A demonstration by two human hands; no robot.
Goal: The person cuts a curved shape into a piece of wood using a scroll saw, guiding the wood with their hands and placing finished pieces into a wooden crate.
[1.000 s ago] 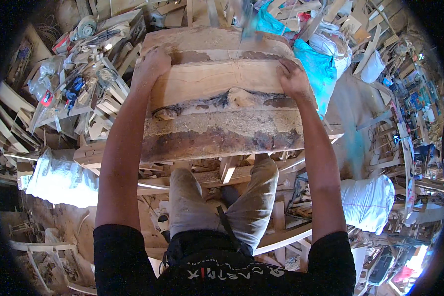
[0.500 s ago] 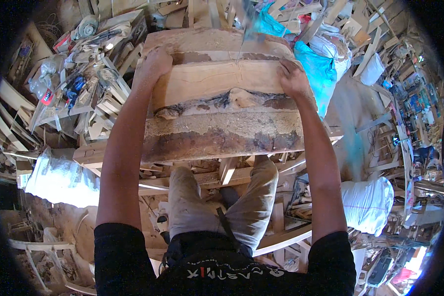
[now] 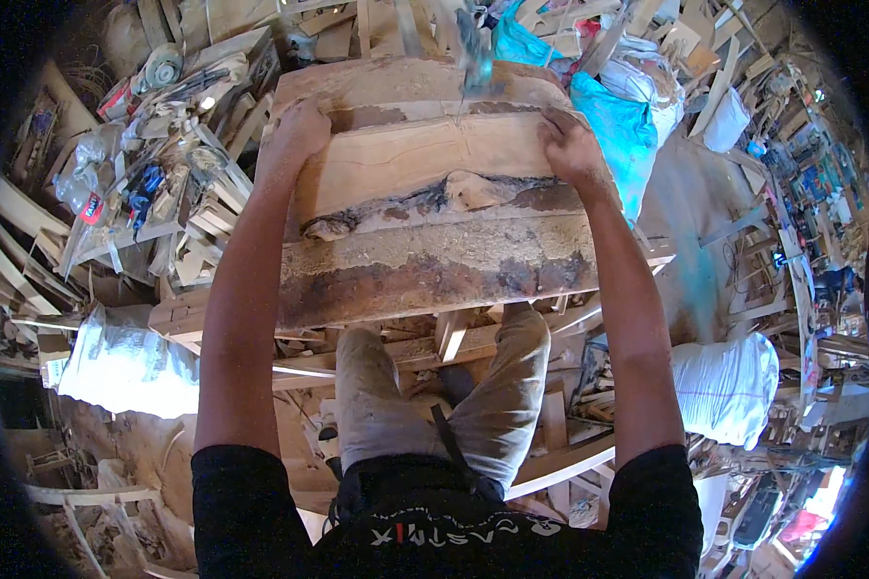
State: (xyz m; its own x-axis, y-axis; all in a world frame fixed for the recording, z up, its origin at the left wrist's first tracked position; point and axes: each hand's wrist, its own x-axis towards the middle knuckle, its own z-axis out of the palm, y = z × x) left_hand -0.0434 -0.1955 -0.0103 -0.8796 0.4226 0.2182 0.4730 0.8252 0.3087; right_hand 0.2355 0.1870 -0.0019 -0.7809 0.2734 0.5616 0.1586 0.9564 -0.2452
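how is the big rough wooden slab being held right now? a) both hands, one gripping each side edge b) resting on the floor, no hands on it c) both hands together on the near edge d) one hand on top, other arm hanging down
a: the left hand grips the left edge of the wooden slab and the right hand grips its right edge, arms stretched out on either side.

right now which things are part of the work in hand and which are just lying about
In hand:
- wood slab
- left hand, gripping its left edge
- right hand, gripping its right edge

Lying about:
- blue sack
- white sack
- wood offcuts
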